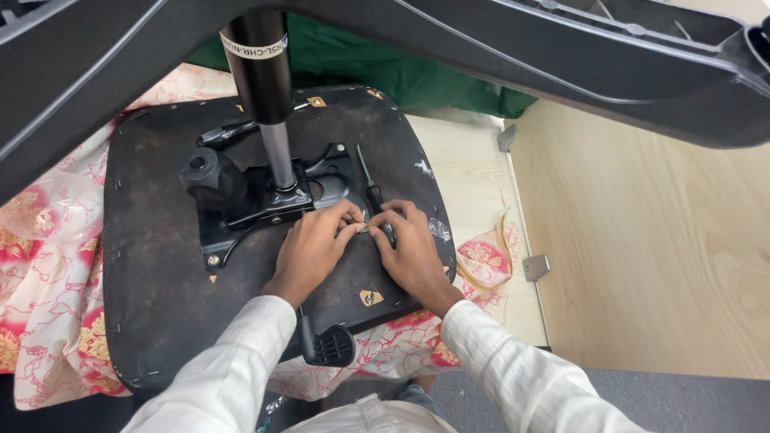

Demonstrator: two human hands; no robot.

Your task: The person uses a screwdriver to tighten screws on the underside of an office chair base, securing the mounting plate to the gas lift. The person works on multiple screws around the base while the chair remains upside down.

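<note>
An upturned black chair seat point(152, 273) lies on a floral cloth, its black metal mechanism plate point(241, 212) bolted on top with a gas-lift column point(269, 96) rising from it. My left hand point(309, 252) and my right hand point(409, 248) meet at the plate's right edge, fingertips pinching a small silvery part point(363, 228), probably a screw or washer. My right hand also rests on the black handle of a screwdriver point(370, 188) that lies on the seat, its shaft pointing away from me.
A black knob point(210, 178) and lever point(228, 131) sit on the mechanism's left. The chair's star base point(561, 56) looms overhead. A black armrest bracket point(329, 345) lies near my sleeves. Green cloth point(401, 76) is behind; wooden panels with metal brackets point(536, 267) stand at right.
</note>
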